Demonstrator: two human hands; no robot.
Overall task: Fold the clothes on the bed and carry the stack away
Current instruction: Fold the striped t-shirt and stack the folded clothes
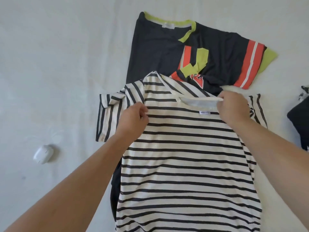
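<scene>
A small white earbud case lies closed on the white bed sheet, lower left of the frame.

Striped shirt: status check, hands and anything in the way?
Left hand pinches the striped shirt at its shoulder; right hand pinches its collar. Shirt flat, unfolded, overlapping the dark shirt. White case lies apart, left.
</scene>
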